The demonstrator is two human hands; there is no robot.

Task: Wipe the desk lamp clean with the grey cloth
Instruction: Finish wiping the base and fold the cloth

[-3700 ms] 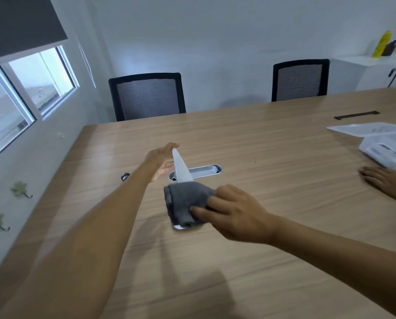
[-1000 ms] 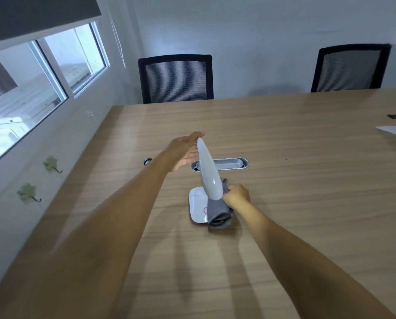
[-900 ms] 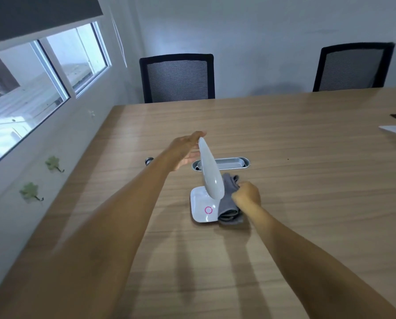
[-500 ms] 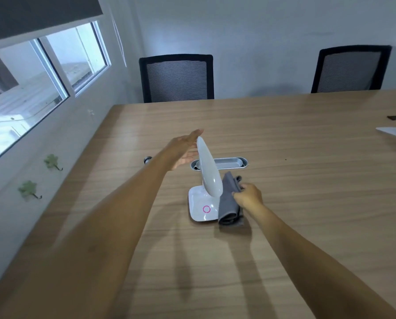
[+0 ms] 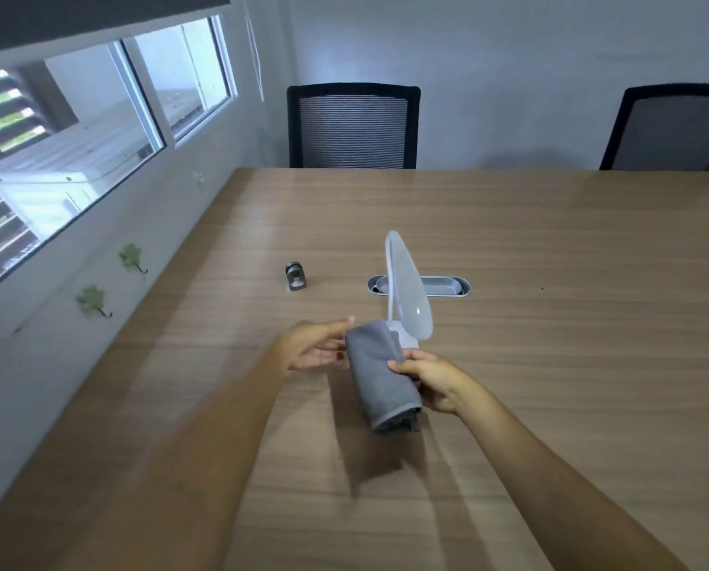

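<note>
The white desk lamp (image 5: 406, 290) stands on the wooden table (image 5: 550, 364) with its oval head raised upright. Most of its base is hidden behind the grey cloth (image 5: 379, 381). The cloth is folded into a thick roll and held above the table in front of the lamp. My right hand (image 5: 431, 379) pinches its right side. My left hand (image 5: 318, 348) is spread open at the cloth's left edge, fingertips touching or nearly touching it.
A grey oval cable port (image 5: 443, 286) is set into the table behind the lamp. A small metal clip (image 5: 295, 276) lies to the left. Two black mesh chairs (image 5: 353, 125) stand at the far edge. The wall with windows (image 5: 97, 129) runs along the left.
My left hand has let go of the lamp head and come down to the cloth. My right hand has lifted the cloth off the lamp base toward me.
</note>
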